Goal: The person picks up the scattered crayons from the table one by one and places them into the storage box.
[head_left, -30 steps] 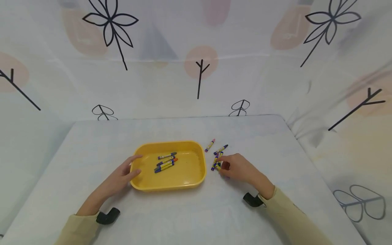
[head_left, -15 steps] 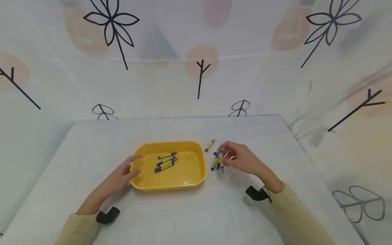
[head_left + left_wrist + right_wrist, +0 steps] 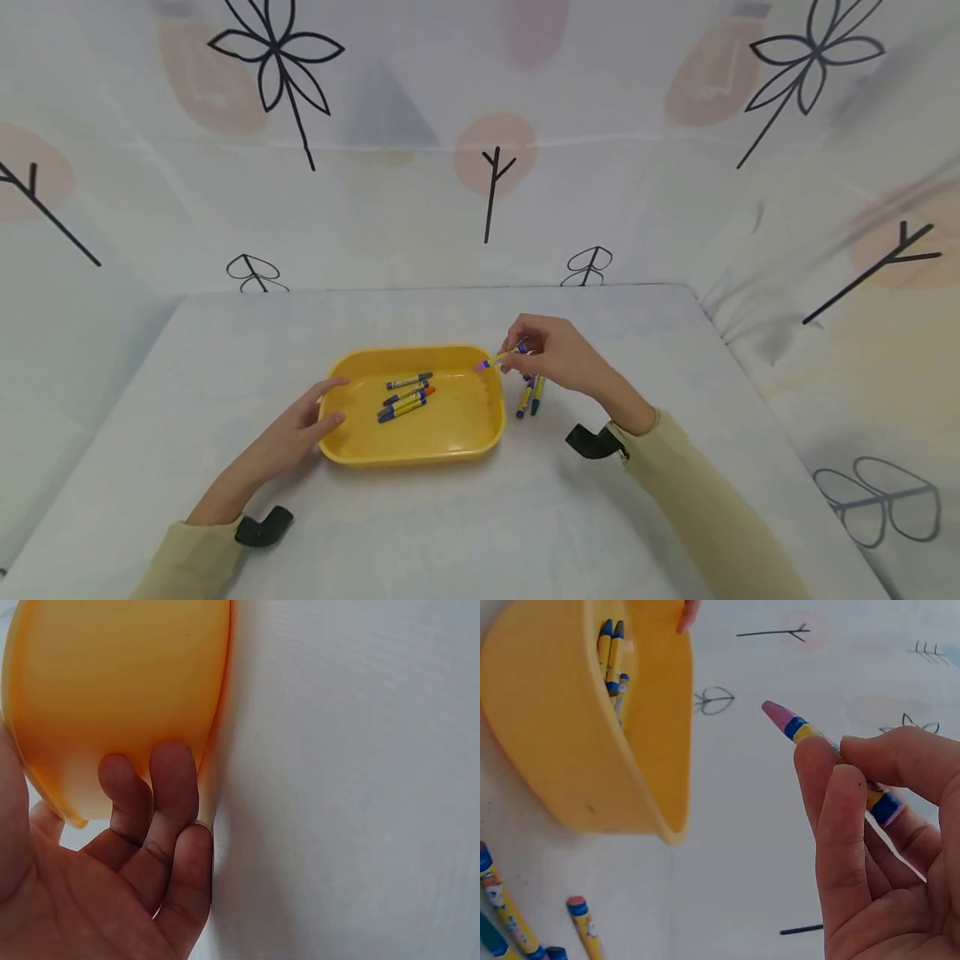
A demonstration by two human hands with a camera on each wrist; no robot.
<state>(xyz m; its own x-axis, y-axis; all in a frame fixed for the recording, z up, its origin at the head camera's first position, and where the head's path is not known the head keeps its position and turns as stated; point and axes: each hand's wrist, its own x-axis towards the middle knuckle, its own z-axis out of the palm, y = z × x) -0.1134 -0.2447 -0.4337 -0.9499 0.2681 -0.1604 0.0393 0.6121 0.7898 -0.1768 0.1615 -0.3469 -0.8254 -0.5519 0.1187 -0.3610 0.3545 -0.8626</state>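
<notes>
My right hand (image 3: 558,354) pinches a purple-pink crayon (image 3: 806,731) between thumb and fingers, raised over the right rim of a yellow tray (image 3: 450,429). In the head view the crayon's coloured tip points left, above the tray's inside. My left hand (image 3: 292,433) grips the tray's left end. In the left wrist view, curled fingers (image 3: 174,784) press against its outer wall. Several crayons (image 3: 405,407) lie together inside the tray, mostly dark-tipped, one orange-tipped.
Loose crayons (image 3: 527,398) lie on the white table (image 3: 450,525) just right of the tray, partly hidden by my right hand. More crayons (image 3: 510,915) show at lower left in the right wrist view. A patterned cloth (image 3: 420,208) hangs behind the table.
My right hand has picked the purple-pink crayon from the loose group and carried it up and left to the tray's right rim. My left hand stays on the tray.
</notes>
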